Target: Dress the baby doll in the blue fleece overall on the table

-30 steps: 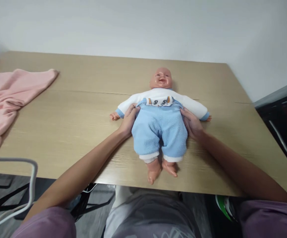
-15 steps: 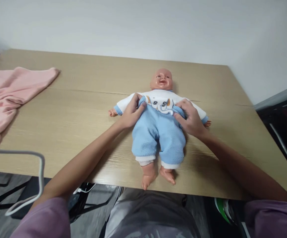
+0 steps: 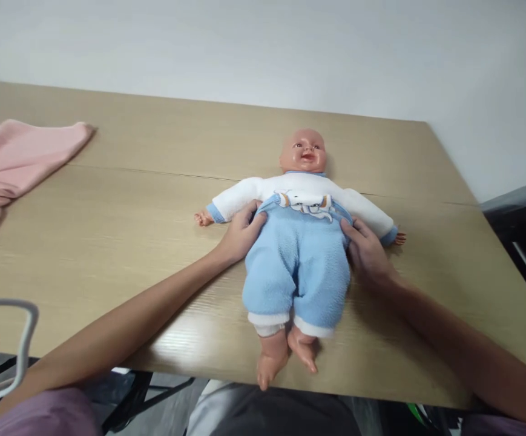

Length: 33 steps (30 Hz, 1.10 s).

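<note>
1. Wall point(image 3: 263, 54), plain and pale, behind everything.
2. Table point(image 3: 131, 242), wood-toned, with a thin seam running across it.
3. Doll point(image 3: 305, 160), lying on its back in the middle of the table: head point(image 3: 302, 140) away from the person, bare feet point(image 3: 272, 360) close to the near edge. Its arms are spread out to both sides.
4. Cloth point(image 3: 17, 154), pink and rumpled, on the table at far left, well apart from the doll and cut off by the edge of the view.
5. Pants point(image 3: 290, 248), blue with white cuffs, on the doll's legs and reaching up its belly.
6. Top point(image 3: 285, 181), white with blue cuffs and collar, on the doll above the pants.
7. Left hand point(image 3: 243, 233), partly closed, gripping the side of the pants near the upper edge, just below the doll's sleeve. Its thumb lies on the front of the cloth; the other fingers go around the side, their tips partly hidden.
8. Right hand point(image 3: 369, 248), also partly closed, gripping the opposite side, thumb in front, fingers curled behind the edge.
9. Print point(image 3: 308, 206), an animal face partly folded, between the two hands where white meets blue.
</note>
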{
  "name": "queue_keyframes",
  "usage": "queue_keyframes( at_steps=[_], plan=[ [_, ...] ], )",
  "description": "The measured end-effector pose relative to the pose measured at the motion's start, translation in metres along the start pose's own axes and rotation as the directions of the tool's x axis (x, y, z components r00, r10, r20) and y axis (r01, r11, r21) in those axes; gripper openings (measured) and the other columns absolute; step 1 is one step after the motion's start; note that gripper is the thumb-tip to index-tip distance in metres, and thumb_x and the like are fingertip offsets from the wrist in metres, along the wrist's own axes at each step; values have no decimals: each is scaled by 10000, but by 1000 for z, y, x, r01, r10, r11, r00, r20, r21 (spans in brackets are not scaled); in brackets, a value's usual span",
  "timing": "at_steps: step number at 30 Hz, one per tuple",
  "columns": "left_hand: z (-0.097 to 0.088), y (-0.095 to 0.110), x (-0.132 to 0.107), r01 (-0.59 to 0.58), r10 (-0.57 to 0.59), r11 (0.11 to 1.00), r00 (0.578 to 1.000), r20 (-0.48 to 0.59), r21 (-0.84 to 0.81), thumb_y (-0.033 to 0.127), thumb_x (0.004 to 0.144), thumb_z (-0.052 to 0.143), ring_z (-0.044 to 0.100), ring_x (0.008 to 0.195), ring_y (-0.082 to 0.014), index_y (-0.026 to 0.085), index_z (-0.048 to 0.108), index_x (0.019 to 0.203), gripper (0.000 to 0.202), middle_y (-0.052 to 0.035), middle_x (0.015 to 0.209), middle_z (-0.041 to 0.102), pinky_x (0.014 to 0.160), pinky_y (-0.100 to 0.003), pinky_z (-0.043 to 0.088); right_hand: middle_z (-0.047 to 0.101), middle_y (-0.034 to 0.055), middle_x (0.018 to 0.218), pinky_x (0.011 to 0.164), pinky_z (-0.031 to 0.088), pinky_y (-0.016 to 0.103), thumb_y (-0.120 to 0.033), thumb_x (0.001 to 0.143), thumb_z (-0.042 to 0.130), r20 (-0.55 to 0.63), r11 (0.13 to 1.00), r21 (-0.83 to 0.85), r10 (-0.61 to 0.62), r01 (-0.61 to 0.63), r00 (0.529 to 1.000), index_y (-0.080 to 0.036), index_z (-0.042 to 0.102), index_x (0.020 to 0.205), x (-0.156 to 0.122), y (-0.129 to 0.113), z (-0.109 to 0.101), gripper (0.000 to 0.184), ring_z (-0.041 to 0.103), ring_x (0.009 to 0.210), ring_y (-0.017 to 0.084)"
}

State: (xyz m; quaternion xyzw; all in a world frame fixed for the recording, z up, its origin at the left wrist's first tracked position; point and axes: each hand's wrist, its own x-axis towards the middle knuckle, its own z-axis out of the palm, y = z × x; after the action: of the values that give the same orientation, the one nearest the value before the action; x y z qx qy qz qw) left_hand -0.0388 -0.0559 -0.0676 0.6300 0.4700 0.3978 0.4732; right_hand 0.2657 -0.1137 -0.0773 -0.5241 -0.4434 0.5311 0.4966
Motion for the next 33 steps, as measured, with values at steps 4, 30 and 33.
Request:
queue_keyframes(
  at_steps=[4,30,33],
  plan=[
    [-1,-4,11,115,-90,939,992,91,-324,549,994,734,568,945,-227,265,585,1051,327,-2,983,584,901,-351,501,848,30,1250,1091,687,478,-589,943,896,-1,976,200,86,-84,996,-361,760,1212,14,-12,8,377,778,1283,324],
    [10,-10,-17,94,-150,846,987,-65,-525,651,989,861,630,967,-205,244,682,1136,467,0,1026,695,918,-320,520,886,27,1121,869,740,330,-621,871,1001,3,952,260,166,-161,986,-335,882,1143,-3,-9,3,412,846,1067,264],
    [8,-12,-9,113,-160,802,987,-30,-587,665,915,940,656,950,-204,234,703,1129,536,1,1006,715,901,-320,538,889,38,1107,794,721,293,-634,792,1056,-11,960,241,149,-143,989,-320,883,1145,-2,-13,1,503,841,981,241]
  ],
)
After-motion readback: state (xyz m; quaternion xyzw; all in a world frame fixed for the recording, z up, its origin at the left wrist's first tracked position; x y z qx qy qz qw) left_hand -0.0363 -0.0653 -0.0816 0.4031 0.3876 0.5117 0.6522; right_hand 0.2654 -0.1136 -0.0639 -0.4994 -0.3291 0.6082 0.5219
